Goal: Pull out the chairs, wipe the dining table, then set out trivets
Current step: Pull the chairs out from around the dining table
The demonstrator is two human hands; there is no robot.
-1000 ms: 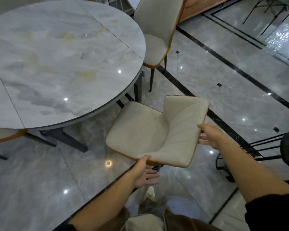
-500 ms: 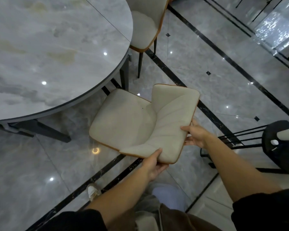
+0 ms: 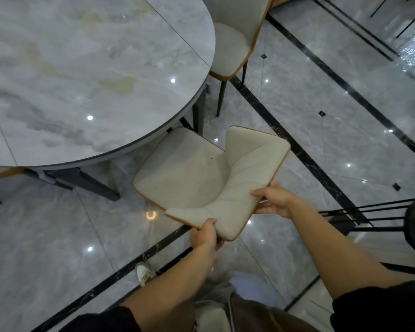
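A cream chair (image 3: pixel 197 173) with orange trim stands just off the edge of the round grey marble dining table (image 3: pixel 86 75), its seat front partly under the rim. My left hand (image 3: pixel 206 236) grips the near corner of the chair's backrest. My right hand (image 3: pixel 273 200) grips the backrest's right edge. A second cream chair (image 3: pixel 233 41) stands at the table's far right side, its seat tucked close to the rim. The tabletop shows faint yellowish stains and bears nothing.
A black wire-frame stool or stand (image 3: pixel 393 219) is close on the right, behind my right arm. A third chair's edge (image 3: pixel 0 172) peeks out at the left under the table. The table's dark legs (image 3: pixel 91 185) splay outward. Glossy tiled floor lies all around.
Both hands went from reaching toward the backrest to gripping it. The chair has shifted slightly away from the table toward me, and my view has tilted downward.
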